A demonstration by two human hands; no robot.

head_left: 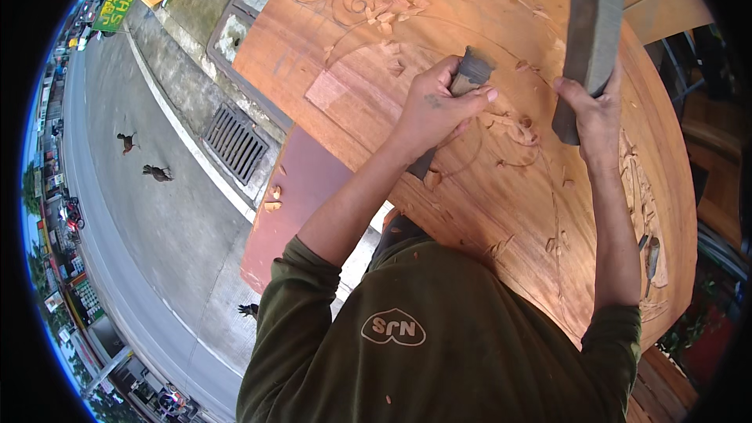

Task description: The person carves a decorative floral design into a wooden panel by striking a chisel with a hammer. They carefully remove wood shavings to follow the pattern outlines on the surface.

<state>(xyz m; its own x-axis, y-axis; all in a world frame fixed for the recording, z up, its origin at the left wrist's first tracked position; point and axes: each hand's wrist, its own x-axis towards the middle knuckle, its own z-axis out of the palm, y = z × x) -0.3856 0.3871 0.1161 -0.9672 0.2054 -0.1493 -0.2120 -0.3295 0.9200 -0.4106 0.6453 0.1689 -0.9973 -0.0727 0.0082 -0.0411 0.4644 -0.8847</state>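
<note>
My left hand (435,110) is closed around a chisel (473,70). The chisel's frayed dark top sticks out above the fist, and a flat dark end shows below it, close to the wood. In my right hand (595,113) is a long, thick wooden bar (594,23), gripped near its lower end like a mallet and raised above the panel, apart from the chisel. Under both hands lies a large brown wooden panel (501,219) with drawn curved lines and carved scrolls. Curled wood chips (395,9) are scattered over it.
More carving tools (652,257) lie near the panel's right edge among shavings. A reddish-brown board (301,188) sits lower at the left. Beyond are a drain grate (235,145), pavement with several chickens (157,173), and a road. Stacked wood and frames stand at the right.
</note>
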